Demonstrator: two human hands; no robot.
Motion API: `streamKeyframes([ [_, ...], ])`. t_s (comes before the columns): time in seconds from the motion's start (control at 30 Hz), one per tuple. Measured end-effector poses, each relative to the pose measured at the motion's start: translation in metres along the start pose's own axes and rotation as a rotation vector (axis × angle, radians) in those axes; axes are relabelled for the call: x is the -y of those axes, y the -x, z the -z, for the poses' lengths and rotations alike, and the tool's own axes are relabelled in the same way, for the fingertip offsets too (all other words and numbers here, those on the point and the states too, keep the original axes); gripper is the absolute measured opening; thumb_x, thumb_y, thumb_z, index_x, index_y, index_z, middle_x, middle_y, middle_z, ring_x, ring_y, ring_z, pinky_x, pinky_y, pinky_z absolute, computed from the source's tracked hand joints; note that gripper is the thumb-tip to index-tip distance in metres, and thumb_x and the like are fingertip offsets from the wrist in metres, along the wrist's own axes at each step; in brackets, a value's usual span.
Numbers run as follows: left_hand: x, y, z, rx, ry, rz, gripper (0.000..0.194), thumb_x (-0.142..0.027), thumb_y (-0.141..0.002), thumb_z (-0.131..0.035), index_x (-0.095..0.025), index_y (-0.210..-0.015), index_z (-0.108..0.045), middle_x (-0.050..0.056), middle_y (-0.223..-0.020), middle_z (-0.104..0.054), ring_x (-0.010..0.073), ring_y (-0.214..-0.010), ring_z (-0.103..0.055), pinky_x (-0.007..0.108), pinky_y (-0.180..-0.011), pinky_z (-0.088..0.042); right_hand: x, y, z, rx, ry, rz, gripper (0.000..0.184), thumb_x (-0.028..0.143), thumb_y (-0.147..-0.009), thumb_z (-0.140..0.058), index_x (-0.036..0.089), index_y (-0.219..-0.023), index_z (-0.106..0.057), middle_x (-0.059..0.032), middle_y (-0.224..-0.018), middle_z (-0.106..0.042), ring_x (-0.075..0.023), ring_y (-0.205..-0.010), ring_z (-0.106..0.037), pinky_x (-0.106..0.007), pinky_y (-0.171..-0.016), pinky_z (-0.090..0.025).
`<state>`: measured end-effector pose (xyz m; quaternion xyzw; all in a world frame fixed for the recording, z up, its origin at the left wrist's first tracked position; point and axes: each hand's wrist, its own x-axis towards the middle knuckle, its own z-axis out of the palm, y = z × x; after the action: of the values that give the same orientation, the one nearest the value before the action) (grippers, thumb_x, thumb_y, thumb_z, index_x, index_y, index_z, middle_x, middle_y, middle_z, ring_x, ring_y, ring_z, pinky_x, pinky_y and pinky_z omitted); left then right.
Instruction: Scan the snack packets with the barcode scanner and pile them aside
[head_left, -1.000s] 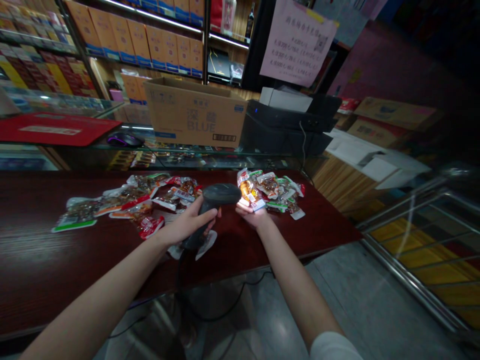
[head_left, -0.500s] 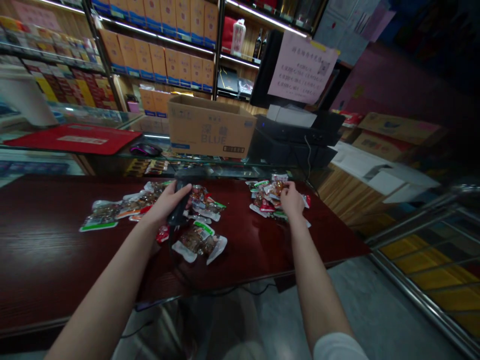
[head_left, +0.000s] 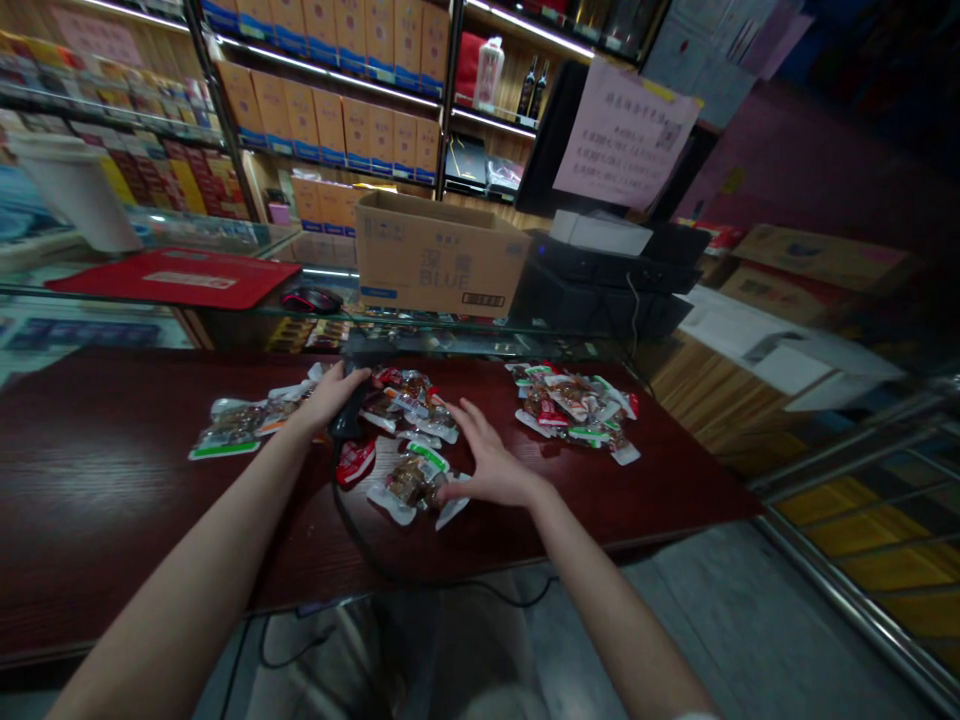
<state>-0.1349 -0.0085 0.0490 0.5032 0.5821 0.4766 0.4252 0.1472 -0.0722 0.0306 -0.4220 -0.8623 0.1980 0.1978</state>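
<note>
— Shelving (head_left: 448, 110) backs the dark red tabletop (head_left: 112, 520). Findings, from the left?

— Packets (head_left: 232, 422) strung out over its left part, then the left hand (head_left: 324, 400), fingers wrapped around a dark scanner (head_left: 346, 420)

— Middle?

— More packets, a green-marked packet (head_left: 411, 482) nearest the front edge. Right hand (head_left: 491, 465) over its right side, fingers spread apart, nothing gripped; contact cannot be confirmed

— Far right?

— Separate heap (head_left: 577, 405) of similar packets, no hand on it

— Progress?

— Judged partway: two groups stand apart, and the left spread looks unfinished. Which packets have been scanned cannot be told
</note>
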Motion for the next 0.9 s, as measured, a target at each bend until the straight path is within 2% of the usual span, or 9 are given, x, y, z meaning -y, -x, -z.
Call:
streamKeyframes([
  [0.03,0.003,-0.003,-0.001,0.029,0.015,0.002,0.029,-0.038,-0.069,-0.062,-0.018,-0.086,-0.052,-0.001,-0.066,-0.062,0.0133,-0.054,-0.056,0.023,-0.049,-0.044,0.007,0.001,-0.011,0.072,0.002,0.002,0.12,0.066,-0.055,-0.076,0.03,-0.151,-0.014,-0.0124,-0.158,-0.009,-0.0338,-0.145,-0.013,-0.051,-0.114,-0.018],
  [0.13,0.009,-0.005,-0.007,0.084,0.028,0.003,0.036,-0.043,-0.066,-0.065,-0.017,-0.088,-0.054,0.001,-0.071,-0.065,0.0152,-0.06,-0.059,0.024,-0.053,-0.046,0.01,-0.005,-0.028,0.115,0.047,-0.081,0.108,0.068,-0.064,-0.069,0.027,-0.151,-0.02,-0.014,-0.159,-0.009,-0.0345,-0.146,-0.01,-0.053,-0.115,-0.011],
  [0.23,0.011,0.0,-0.015,0.159,0.032,-0.013,0.042,-0.048,-0.065,-0.066,-0.017,-0.091,-0.057,0.002,-0.073,-0.066,0.0166,-0.062,-0.06,0.026,-0.055,-0.048,-0.002,-0.023,-0.028,0.091,0.112,-0.127,0.093,0.067,-0.071,-0.064,0.025,-0.147,-0.032,-0.0155,-0.156,-0.021,-0.0344,-0.145,-0.016,-0.053,-0.115,-0.013],
  [0.3,0.011,0.006,-0.022,0.238,0.047,-0.026,0.045,-0.051,-0.066,-0.066,-0.017,-0.094,-0.058,0.003,-0.078,-0.068,0.0175,-0.064,-0.061,0.028,-0.058,-0.049,-0.009,-0.034,-0.025,0.063,0.145,-0.124,0.084,0.066,-0.073,-0.063,0.024,-0.142,-0.041,-0.0154,-0.151,-0.033,-0.0339,-0.142,-0.024,-0.053,-0.113,-0.016],
  [0.37,0.01,0.012,-0.029,0.265,0.039,-0.052,0.047,-0.053,-0.068,-0.065,-0.017,-0.097,-0.059,0.004,-0.084,-0.07,0.0187,-0.069,-0.062,0.029,-0.06,-0.05,-0.013,-0.041,-0.025,0.01,0.16,-0.127,0.072,0.063,-0.076,-0.061,0.023,-0.134,-0.049,-0.0147,-0.143,-0.043,-0.0315,-0.136,-0.035,-0.052,-0.11,-0.022],
  [0.5,0.01,0.017,-0.039,0.184,0.013,-0.109,0.048,-0.053,-0.07,-0.062,-0.016,-0.102,-0.06,0.006,-0.092,-0.07,0.0226,-0.082,-0.063,0.031,-0.068,-0.051,-0.021,-0.042,-0.025,-0.097,0.148,-0.154,0.057,0.059,-0.081,-0.059,0.021,-0.123,-0.055,-0.0112,-0.125,-0.056,-0.0263,-0.12,-0.048,-0.044,-0.102,-0.034],
  [0.7,0.0,0.022,-0.045,0.06,-0.018,-0.245,0.046,-0.05,-0.073,-0.06,-0.017,-0.105,-0.057,0.005,-0.093,-0.069,0.0233,-0.09,-0.062,0.035,-0.082,-0.05,-0.04,-0.033,-0.014,-0.246,0.225,-0.272,0.041,0.049,-0.088,-0.053,0.02,-0.115,-0.059,-0.0118,-0.111,-0.062,-0.027,-0.103,-0.055,-0.04,-0.09,-0.04],
  [0.8,-0.019,0.036,-0.05,0.048,0.017,-0.249,0.04,-0.049,-0.075,-0.059,-0.018,-0.1,-0.056,0.004,-0.085,-0.068,0.022,-0.085,-0.063,0.033,-0.077,-0.051,-0.055,-0.029,-0.001,-0.405,0.044,-0.323,0.031,0.042,-0.093,-0.045,0.019,-0.091,-0.064,-0.0091,-0.092,-0.066,-0.0233,-0.088,-0.06,-0.037,-0.083,-0.044],
  [0.9,-0.04,0.052,-0.061,0.142,0.085,-0.196,0.034,-0.047,-0.076,-0.058,-0.019,-0.096,-0.051,0.0,-0.071,-0.065,0.0181,-0.067,-0.064,0.029,-0.062,-0.05,-0.069,-0.023,0.011,-0.698,-0.464,-0.396,0.037,0.05,-0.09,-0.045,0.019,-0.079,-0.061,-0.004,-0.072,-0.064,-0.0199,-0.072,-0.06,-0.033,-0.068,-0.049],
])
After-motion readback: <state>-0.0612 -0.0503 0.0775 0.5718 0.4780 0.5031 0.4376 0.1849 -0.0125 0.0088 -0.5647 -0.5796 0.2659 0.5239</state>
